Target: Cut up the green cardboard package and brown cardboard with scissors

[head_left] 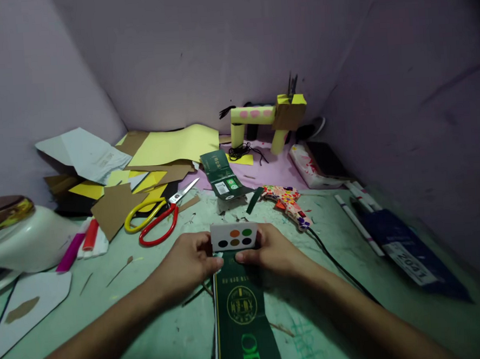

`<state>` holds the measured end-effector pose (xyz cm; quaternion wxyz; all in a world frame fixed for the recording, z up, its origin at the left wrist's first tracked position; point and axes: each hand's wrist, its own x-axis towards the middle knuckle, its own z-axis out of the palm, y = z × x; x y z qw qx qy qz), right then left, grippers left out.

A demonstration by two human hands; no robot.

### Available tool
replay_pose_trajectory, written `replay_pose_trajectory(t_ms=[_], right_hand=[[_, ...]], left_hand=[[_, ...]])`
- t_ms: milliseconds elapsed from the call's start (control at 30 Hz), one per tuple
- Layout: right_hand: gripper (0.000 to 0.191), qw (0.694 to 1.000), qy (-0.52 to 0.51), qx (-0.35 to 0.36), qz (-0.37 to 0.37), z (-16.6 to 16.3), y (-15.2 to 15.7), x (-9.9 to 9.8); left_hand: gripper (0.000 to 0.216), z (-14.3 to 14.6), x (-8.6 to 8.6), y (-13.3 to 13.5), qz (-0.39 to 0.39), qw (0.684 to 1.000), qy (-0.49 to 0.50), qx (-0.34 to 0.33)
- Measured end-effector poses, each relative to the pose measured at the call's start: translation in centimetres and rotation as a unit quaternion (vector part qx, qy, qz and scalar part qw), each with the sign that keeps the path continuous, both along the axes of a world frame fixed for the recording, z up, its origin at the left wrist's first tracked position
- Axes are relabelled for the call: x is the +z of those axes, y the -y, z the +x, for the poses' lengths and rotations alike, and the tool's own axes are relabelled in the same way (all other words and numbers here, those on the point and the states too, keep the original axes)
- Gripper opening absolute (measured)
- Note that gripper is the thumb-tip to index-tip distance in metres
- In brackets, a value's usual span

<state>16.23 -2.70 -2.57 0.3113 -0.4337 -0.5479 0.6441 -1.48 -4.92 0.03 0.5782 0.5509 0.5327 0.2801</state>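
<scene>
Pinching the far end of a dark green card strip (242,309) w/ a dotted white flap (227,233), left hand (188,263) & right hand (273,251) grip it; near end reads "OR".

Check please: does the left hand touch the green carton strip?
Touching. The head view shows the left hand gripping the green carton strip, thumb pressed on its edge.

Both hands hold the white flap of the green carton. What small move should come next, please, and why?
Probably press the white flap down along its crease: the left hand and right hand both pinch it where it meets the green carton, and it stands bent up from the flat part.
</scene>
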Motion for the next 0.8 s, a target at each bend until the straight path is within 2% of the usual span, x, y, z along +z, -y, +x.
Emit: replay_pose_trajectory(t_ms=[67, 133, 233, 333, 400, 800], right_hand=[[0.03, 0.999, 0.007, 0.034, -0.003, 0.2, -0.2, 0.2], [0.025, 0.997, 0.033, 0.07, -0.009, 0.6, -0.6, 0.5], [0.012, 0.985, 0.109, 0.131, 0.0, 1.2, -1.3, 1.2], [0.007, 0.963, 0.203, 0.174, 0.041, 1.3, -2.2, 1.9], [0.008, 0.948, 0.246, 0.189, 0.065, 1.1, -2.7, 2.3], [0.014, 0.896, 0.318, 0.256, 0.173, 0.4, -3.0, 3.0]], left_hand=[[0.016, 0.1, -0.1, -1.0, -0.051, 0.997, 0.034, -0.055], [0.012, -0.1, 0.0, -1.7, -0.065, 0.995, 0.013, -0.08], [0.005, -0.5, 0.3, -2.2, -0.054, 0.991, -0.038, -0.116], [0.019, -0.5, 0.6, -2.5, -0.033, 0.983, -0.096, -0.154], [0.019, -0.4, 0.6, -2.6, -0.014, 0.977, -0.129, -0.168], [0.017, -0.1, 1.0, -3.1, 0.055, 0.935, -0.248, -0.246]])
